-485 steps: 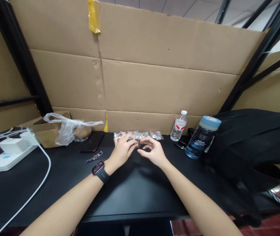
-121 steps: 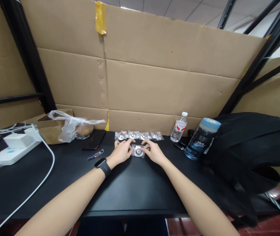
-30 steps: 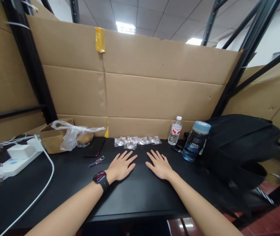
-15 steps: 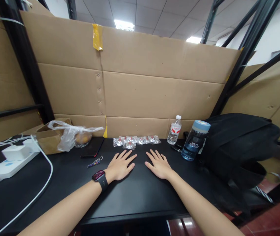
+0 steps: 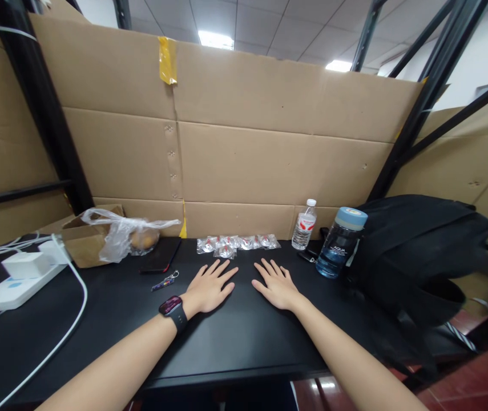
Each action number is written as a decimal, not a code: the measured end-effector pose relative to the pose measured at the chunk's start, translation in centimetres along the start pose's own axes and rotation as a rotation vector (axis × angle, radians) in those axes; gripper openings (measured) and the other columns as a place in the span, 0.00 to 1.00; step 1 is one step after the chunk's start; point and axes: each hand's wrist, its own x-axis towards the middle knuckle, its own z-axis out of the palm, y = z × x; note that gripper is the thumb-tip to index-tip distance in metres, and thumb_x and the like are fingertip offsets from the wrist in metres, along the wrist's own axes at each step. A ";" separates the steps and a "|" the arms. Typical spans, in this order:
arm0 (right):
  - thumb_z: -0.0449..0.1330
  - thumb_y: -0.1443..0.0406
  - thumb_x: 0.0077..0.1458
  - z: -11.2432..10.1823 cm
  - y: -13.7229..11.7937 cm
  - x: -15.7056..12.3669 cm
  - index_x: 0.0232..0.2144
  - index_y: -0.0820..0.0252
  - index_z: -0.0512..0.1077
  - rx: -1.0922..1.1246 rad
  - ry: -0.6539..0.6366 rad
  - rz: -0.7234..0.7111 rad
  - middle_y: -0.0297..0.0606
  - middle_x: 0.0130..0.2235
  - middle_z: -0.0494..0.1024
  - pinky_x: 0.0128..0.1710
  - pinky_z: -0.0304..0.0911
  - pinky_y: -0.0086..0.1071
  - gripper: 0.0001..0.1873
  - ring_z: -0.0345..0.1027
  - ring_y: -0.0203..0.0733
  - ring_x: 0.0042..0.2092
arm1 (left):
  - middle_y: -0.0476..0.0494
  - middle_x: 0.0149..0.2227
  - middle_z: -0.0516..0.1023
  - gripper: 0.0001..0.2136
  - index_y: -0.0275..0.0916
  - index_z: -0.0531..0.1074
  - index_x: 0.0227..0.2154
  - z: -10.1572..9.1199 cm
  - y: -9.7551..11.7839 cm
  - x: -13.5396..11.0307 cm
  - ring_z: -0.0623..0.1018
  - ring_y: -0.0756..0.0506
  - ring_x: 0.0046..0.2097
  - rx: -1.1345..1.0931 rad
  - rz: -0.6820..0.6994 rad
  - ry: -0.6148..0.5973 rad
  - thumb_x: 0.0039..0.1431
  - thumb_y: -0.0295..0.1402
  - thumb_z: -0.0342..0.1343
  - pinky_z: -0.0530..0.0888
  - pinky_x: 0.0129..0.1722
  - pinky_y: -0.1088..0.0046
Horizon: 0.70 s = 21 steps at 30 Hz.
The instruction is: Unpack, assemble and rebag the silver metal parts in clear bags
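Head view: left hand [image 5: 209, 285] and right hand [image 5: 275, 285] are lying open, empty; packet row [image 5: 237, 243] is running crosswise just above, slightly nearer the left.

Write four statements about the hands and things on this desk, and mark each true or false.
1. The left hand lies flat and open on the black table. True.
2. The right hand holds one of the small packets. False: it is empty and flat on the table; the packets lie beyond the fingers.
3. A watch sits on the left wrist. True.
4. The blue-capped bottle lies on its side. False: it stands upright beside the black bag.
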 end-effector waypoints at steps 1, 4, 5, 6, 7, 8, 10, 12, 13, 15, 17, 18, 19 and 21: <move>0.37 0.38 0.63 0.0 0.0 0.0 0.71 0.46 0.46 -0.001 -0.001 0.000 0.37 0.73 0.40 0.67 0.32 0.55 0.40 0.29 0.57 0.73 | 0.51 0.72 0.47 0.26 0.62 0.51 0.68 0.0 0.0 0.0 0.48 0.34 0.72 -0.001 0.002 -0.001 0.69 0.54 0.34 0.51 0.65 0.40; 0.36 0.38 0.63 0.0 0.0 0.0 0.71 0.45 0.46 -0.007 0.002 -0.006 0.37 0.73 0.40 0.67 0.32 0.55 0.40 0.29 0.56 0.73 | 0.51 0.72 0.48 0.26 0.62 0.51 0.68 0.1 -0.1 0.0 0.48 0.34 0.72 -0.006 0.002 0.003 0.69 0.54 0.35 0.51 0.65 0.40; 0.36 0.38 0.63 0.0 0.0 0.0 0.71 0.45 0.46 -0.008 0.004 -0.008 0.36 0.73 0.40 0.67 0.32 0.55 0.40 0.29 0.56 0.73 | 0.51 0.72 0.48 0.26 0.62 0.52 0.68 0.1 -0.1 0.0 0.48 0.34 0.72 -0.006 0.001 0.005 0.69 0.54 0.35 0.51 0.65 0.40; 0.36 0.38 0.63 0.0 0.0 0.0 0.71 0.45 0.46 -0.009 0.003 -0.009 0.36 0.73 0.40 0.67 0.31 0.55 0.40 0.29 0.56 0.73 | 0.51 0.72 0.48 0.26 0.62 0.52 0.67 0.1 -0.1 0.0 0.49 0.33 0.72 -0.005 0.000 0.006 0.69 0.55 0.35 0.51 0.65 0.40; 0.36 0.38 0.63 0.0 0.0 -0.1 0.71 0.45 0.46 -0.009 0.002 -0.008 0.36 0.73 0.40 0.67 0.31 0.54 0.40 0.29 0.56 0.73 | 0.51 0.72 0.48 0.26 0.63 0.52 0.67 0.1 -0.1 0.0 0.49 0.33 0.72 -0.005 -0.001 0.005 0.69 0.55 0.35 0.51 0.65 0.40; 0.36 0.38 0.63 -0.1 0.0 -0.1 0.71 0.45 0.45 -0.010 0.000 -0.005 0.36 0.73 0.40 0.67 0.31 0.54 0.40 0.29 0.56 0.73 | 0.51 0.72 0.48 0.26 0.63 0.51 0.67 0.1 -0.1 0.0 0.49 0.34 0.72 -0.004 -0.001 0.004 0.68 0.55 0.34 0.51 0.65 0.40; 0.36 0.38 0.63 -0.1 -0.1 -0.1 0.71 0.45 0.45 -0.014 -0.006 0.004 0.35 0.74 0.40 0.67 0.31 0.54 0.40 0.28 0.55 0.73 | 0.52 0.72 0.47 0.26 0.63 0.51 0.68 0.1 -0.1 0.1 0.48 0.34 0.72 -0.002 -0.002 -0.002 0.68 0.55 0.34 0.51 0.65 0.40; 0.36 0.38 0.63 -0.2 -0.1 -0.1 0.71 0.45 0.45 -0.015 -0.010 0.008 0.35 0.74 0.39 0.67 0.31 0.54 0.40 0.28 0.55 0.73 | 0.52 0.72 0.47 0.27 0.63 0.50 0.68 0.1 -0.1 0.1 0.48 0.34 0.72 0.001 -0.005 -0.009 0.68 0.55 0.33 0.50 0.65 0.40; 0.36 0.38 0.63 -0.2 -0.2 -0.1 0.71 0.45 0.45 -0.014 -0.012 0.007 0.35 0.74 0.39 0.67 0.31 0.53 0.40 0.28 0.55 0.73 | 0.52 0.72 0.47 0.27 0.63 0.50 0.68 0.1 0.0 0.1 0.48 0.34 0.72 0.002 -0.007 -0.012 0.68 0.55 0.33 0.50 0.65 0.41; 0.36 0.38 0.62 -0.3 -0.2 -0.2 0.71 0.45 0.45 -0.014 -0.015 0.005 0.35 0.74 0.39 0.68 0.31 0.53 0.41 0.28 0.55 0.73 | 0.52 0.72 0.46 0.27 0.63 0.50 0.68 0.1 0.0 0.1 0.47 0.34 0.72 0.001 -0.011 -0.016 0.68 0.55 0.33 0.50 0.65 0.41; 0.36 0.38 0.62 -0.3 -0.3 -0.2 0.71 0.46 0.45 -0.017 -0.018 0.007 0.35 0.74 0.39 0.68 0.31 0.52 0.41 0.28 0.55 0.73 | 0.52 0.72 0.46 0.27 0.62 0.50 0.68 0.1 0.0 0.1 0.47 0.34 0.72 -0.002 -0.012 -0.021 0.68 0.55 0.33 0.49 0.66 0.41; 0.35 0.38 0.63 -0.3 -0.3 -0.2 0.71 0.46 0.45 -0.020 -0.019 0.010 0.35 0.74 0.39 0.68 0.31 0.52 0.41 0.27 0.54 0.73 | 0.52 0.72 0.46 0.27 0.62 0.50 0.68 0.0 0.0 0.1 0.47 0.34 0.72 -0.003 -0.013 -0.023 0.68 0.55 0.33 0.49 0.66 0.41; 0.35 0.38 0.63 -0.3 -0.3 -0.2 0.71 0.46 0.44 -0.022 -0.021 0.012 0.35 0.74 0.39 0.68 0.30 0.52 0.41 0.27 0.54 0.73 | 0.52 0.72 0.46 0.27 0.62 0.50 0.68 0.0 0.0 0.1 0.47 0.34 0.72 -0.002 -0.014 -0.026 0.68 0.55 0.33 0.49 0.66 0.41; 0.35 0.38 0.63 -0.3 -0.3 -0.2 0.71 0.45 0.44 -0.026 -0.023 0.014 0.35 0.74 0.38 0.68 0.30 0.52 0.41 0.27 0.54 0.73 | 0.52 0.72 0.46 0.27 0.61 0.50 0.68 -0.1 0.1 0.1 0.47 0.34 0.72 0.000 -0.016 -0.029 0.68 0.55 0.33 0.49 0.66 0.41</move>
